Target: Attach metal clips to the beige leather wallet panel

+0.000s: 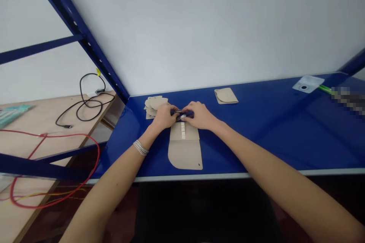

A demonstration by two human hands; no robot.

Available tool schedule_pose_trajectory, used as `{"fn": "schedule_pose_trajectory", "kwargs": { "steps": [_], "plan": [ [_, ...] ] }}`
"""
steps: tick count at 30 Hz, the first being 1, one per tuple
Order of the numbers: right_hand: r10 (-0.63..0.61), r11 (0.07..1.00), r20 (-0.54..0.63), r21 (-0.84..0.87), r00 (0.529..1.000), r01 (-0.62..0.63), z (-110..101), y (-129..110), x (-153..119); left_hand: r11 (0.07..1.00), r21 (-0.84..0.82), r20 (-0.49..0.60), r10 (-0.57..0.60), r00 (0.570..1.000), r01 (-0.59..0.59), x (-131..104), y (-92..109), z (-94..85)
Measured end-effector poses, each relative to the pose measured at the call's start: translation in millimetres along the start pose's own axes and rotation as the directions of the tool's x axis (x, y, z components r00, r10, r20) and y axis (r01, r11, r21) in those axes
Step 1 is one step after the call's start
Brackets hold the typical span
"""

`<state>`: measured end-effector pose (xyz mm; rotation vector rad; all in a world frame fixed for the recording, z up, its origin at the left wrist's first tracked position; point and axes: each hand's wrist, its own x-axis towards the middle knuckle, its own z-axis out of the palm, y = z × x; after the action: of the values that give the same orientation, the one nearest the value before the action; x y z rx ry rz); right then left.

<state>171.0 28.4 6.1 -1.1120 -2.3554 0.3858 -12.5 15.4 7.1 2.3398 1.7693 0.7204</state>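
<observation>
My left hand (165, 115) and my right hand (199, 114) are close together near the middle of the blue table. Between them, the fingers of both are closed on a small dark object with a shiny part (181, 115); its kind is mostly hidden by the fingers. Just below lies an unfolded beige card (184, 154) with a crease across it, rounded at its lower left corner. A short column of small white pieces (183, 131) runs down its upper half. Beyond my left hand is an untidy pile of beige cards (155, 103).
A folded beige card (226, 95) lies at the back of the blue table (273, 133). At the right are a clear plastic piece (308, 83) and green strands. To the left, a wooden table (71, 115) holds a black cable (82, 102); a red cable (98, 152) loops nearby.
</observation>
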Motion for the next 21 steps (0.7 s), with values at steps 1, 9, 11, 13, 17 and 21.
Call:
{"fn": "schedule_pose_trajectory", "kwargs": {
  "steps": [1, 9, 11, 13, 17, 21],
  "plan": [
    [-0.007, 1.000, 0.022, -0.022, 1.000, 0.008, 1.8, -1.9, -0.5, 1.000, 0.003, 0.006, 0.013, 1.000, -0.013, 0.1, -0.2, 0.1],
    [0.007, 1.000, 0.000, -0.028, 1.000, -0.007, -1.0, 2.8, 1.5, 0.998, -0.054, -0.024, 0.043, 0.999, -0.044, -1.8, 3.2, -14.7],
    [0.037, 0.999, -0.057, 0.041, 0.998, -0.034, -6.5, 5.1, 2.3, 0.993, -0.110, 0.036, 0.041, 0.999, -0.037, -3.7, 5.1, -21.6],
    [0.088, 0.989, -0.125, 0.132, 0.988, -0.072, -10.7, 6.9, 3.0, 0.989, -0.142, 0.161, 0.049, 0.986, -0.026, -5.2, 6.5, -27.3],
    [0.234, 0.914, -0.159, 0.372, 0.959, -0.162, -11.0, 10.0, 4.8, 0.984, -0.166, 0.394, 0.123, 0.911, -0.061, -6.1, 8.3, -31.9],
    [0.298, 0.765, -0.117, 0.623, 0.947, -0.163, -5.8, 10.7, 6.9, 0.981, -0.152, 0.436, 0.179, 0.882, -0.123, -6.0, 11.2, -32.1]
  ]
}}
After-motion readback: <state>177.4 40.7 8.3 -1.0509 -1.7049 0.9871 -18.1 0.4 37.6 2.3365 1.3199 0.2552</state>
